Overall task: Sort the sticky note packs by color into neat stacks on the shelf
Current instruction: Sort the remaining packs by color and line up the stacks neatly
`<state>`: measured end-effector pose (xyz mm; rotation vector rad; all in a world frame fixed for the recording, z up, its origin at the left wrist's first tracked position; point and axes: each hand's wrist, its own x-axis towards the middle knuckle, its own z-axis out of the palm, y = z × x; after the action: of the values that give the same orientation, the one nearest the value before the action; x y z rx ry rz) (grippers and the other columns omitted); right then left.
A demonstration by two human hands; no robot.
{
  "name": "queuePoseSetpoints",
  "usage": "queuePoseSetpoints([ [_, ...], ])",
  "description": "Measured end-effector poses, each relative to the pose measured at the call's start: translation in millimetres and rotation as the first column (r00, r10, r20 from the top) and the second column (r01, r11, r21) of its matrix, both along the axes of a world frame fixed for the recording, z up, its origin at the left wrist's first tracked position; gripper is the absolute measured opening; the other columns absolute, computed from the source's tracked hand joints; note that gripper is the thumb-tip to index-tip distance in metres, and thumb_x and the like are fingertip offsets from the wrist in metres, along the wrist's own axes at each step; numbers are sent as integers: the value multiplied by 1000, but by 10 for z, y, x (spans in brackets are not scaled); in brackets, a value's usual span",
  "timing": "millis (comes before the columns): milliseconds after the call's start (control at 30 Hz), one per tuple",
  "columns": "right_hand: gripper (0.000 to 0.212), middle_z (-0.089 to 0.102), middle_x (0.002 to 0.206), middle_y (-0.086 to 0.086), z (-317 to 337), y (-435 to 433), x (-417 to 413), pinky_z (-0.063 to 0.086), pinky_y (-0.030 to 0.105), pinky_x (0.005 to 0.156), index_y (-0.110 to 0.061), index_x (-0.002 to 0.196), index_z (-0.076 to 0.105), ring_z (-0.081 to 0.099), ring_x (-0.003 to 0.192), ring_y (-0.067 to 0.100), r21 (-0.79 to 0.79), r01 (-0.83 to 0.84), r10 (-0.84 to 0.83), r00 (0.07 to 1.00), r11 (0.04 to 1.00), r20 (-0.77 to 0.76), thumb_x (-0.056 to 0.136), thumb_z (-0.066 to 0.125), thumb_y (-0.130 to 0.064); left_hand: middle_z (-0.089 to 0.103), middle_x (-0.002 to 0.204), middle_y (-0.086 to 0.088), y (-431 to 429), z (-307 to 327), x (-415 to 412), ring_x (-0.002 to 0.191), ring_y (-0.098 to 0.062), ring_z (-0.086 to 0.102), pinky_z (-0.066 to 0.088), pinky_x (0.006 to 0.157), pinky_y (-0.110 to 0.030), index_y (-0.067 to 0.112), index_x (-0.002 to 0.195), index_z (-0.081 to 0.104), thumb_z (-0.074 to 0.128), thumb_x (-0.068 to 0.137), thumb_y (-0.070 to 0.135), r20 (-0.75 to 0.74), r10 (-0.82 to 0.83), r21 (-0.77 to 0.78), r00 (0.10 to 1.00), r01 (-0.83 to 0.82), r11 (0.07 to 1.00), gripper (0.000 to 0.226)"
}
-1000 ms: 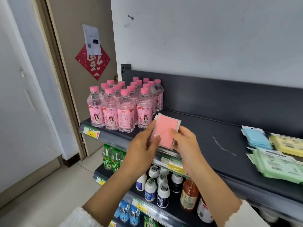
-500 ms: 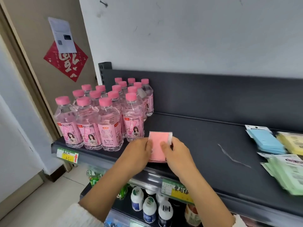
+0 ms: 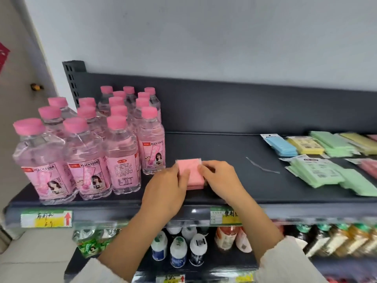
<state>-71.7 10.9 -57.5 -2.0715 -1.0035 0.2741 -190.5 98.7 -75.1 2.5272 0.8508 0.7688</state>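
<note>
L hand [image 3: 169, 188] & R hand [image 3: 222, 178] both hold the flat square pink sticky-note pack [image 3: 190, 173], which sits btwn them on the dark grey metal shelf [image 3: 214, 148], near its front lip. L fingers curl over the pack's left edge; R thumb & fingers pinch its right edge. Its side shows more than one pink layer; count unclear.

Left of L hand: clear plastic peach-soda bottles w/ pink caps [image 3: 85, 160], upright in rows, the nearest close to the pack's back-left corner.

Right of R hand: a thin clear plastic strip [image 3: 263, 166] lies flat on the deck. Well apart, farther right at the back: blue sticky-note packs [image 3: 282, 145], then yellow sticky-note packs [image 3: 306, 145], then green sticky-note packs [image 3: 331, 145]. In front of those, a fanned, untidy green heap [image 3: 320, 173]. Pinkish packs [image 3: 369, 167] at the far right are blurred.

Below R wrist: a green-yellow paper price tag [image 3: 224, 216] on the shelf edge. Under both hands, on the lower shelf, small white-capped bottles [image 3: 178, 250].
</note>
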Motion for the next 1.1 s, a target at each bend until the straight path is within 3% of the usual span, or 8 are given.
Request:
queuePoseSetpoints([
  [100, 24, 71, 101, -4, 18, -18, -10, 49, 31, 87, -22, 113, 68, 63, 95, 14, 2, -17, 17, 999, 1000, -32, 94, 54, -28, 59, 114, -2, 23, -13, -5, 105, -23, 54, 47, 83, -38, 15, 127, 46, 44, 91, 55, -94, -73, -26, 993, 71, 997, 53],
  [200, 25, 70, 105, -5, 20, -15, -25, 49, 31, 91, -24, 115, 66, 63, 97, 12, 6, -51, 51, 995, 999, -86, 90, 61, -28, 52, 130, -2, 105, -55, 26, 115, -25, 49, 45, 91, -42, 12, 141, 32, 52, 91, 44, -160, -126, -36, 979, 122, 992, 63],
  [300, 36, 69, 109, -6, 29, -11, -26, 47, 26, 89, -21, 120, 63, 61, 96, 8, 7, -125, 125, 981, 992, -149, 84, 69, -26, 56, 126, -6, 141, -66, 56, 112, -28, 52, 46, 90, -43, 10, 138, 35, 58, 89, 29, -101, -151, -92, 983, 142, 986, 57],
  [400, 46, 65, 110, -11, 59, -28, -27, 44, 17, 86, -20, 122, 54, 60, 97, 4, 40, -140, 146, 962, 989, -232, 80, 74, -21, 60, 116, -6, 134, -41, 49, 106, -26, 54, 47, 87, -38, 10, 131, 41, 66, 84, 36, -59, -161, -183, 985, 148, 972, 59],
  [500, 42, 68, 113, -4, 101, -63, 1, 47, 14, 86, -16, 121, 60, 63, 98, 7, -1, -253, 244, 934, 968, -260, 81, 72, -13, 59, 117, -9, 117, -11, 46, 104, -26, 54, 46, 84, -34, 7, 130, 42, 62, 88, 36, -73, -137, -165, 988, 123, 979, 55],
  [700, 37, 67, 113, 0, 97, 5, -32, 48, 40, 95, -17, 122, 60, 62, 101, 23, -195, -208, 208, 978, 958, -20, 85, 67, -16, 58, 121, -14, 94, 46, 33, 107, -29, 54, 44, 84, -35, 3, 136, 38, 57, 92, 34, -115, -105, -138, 988, 89, 986, 57],
  [967, 28, 58, 117, 15, 22, 96, -185, 47, 37, 83, -7, 121, 51, 56, 101, 31, -336, -94, 138, 984, 937, 110, 95, 42, -8, 57, 120, -17, 45, 68, 43, 106, -31, 54, 44, 82, -35, -1, 134, 36, 54, 95, 25, -237, -32, -83, 971, 13, 996, 51],
  [1100, 31, 58, 120, 16, 54, 72, -229, 43, 31, 78, -5, 121, 51, 54, 103, 30, -294, -87, 114, 990, 952, 77, 93, 40, -2, 55, 123, -18, 32, 82, 44, 109, -32, 54, 45, 84, -35, -1, 139, 30, 51, 96, 18, -262, -23, -60, 965, 8, 998, 52],
])
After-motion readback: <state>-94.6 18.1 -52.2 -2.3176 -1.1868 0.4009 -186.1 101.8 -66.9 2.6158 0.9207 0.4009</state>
